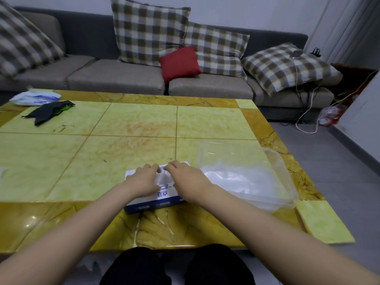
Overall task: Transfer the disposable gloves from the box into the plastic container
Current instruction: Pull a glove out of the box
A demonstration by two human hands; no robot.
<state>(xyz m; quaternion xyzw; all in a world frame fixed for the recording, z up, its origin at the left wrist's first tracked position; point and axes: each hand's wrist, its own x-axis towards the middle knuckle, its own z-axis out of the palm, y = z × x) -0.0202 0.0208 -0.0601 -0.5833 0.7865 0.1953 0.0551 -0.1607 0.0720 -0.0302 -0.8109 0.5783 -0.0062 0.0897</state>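
A white and blue glove box (162, 200) lies flat near the table's front edge. Both hands are on top of it. My left hand (144, 179) and my right hand (187, 177) have curled fingers that pinch the thin clear gloves (163, 176) showing at the box's opening. Right of the box stands a clear plastic container (285, 177) with a pile of clear gloves (232, 177) inside it.
The yellow marble table (131, 128) carries a black cloth (50, 111) and a white plastic bag (36, 97) at its far left. A grey sofa (115, 77) with checked pillows and a red cushion (180, 62) stands behind. Cables trail on the floor at right.
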